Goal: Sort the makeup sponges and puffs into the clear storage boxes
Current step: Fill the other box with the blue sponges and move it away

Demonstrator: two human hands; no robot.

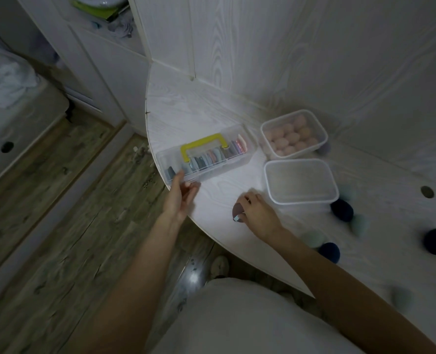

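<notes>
Beside the handled box (206, 154), at its near corner: my left hand (180, 198) hovers loosely spread, ready to steady it | nearer me, my right hand (259, 212) pinches a mauve puff (237, 212) for filing | loose sponges (341, 210) wait farther right.

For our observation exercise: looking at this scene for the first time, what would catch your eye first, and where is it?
The yellow handle stands out first, on the long clear box of flat puffs at the table's left edge, where the left hand reaches its near corner. Next, the tub of pink sponges by the wall, an empty tub before it. Dark blue sponges lie loose to the right, and the right hand holds a brownish puff.
</notes>
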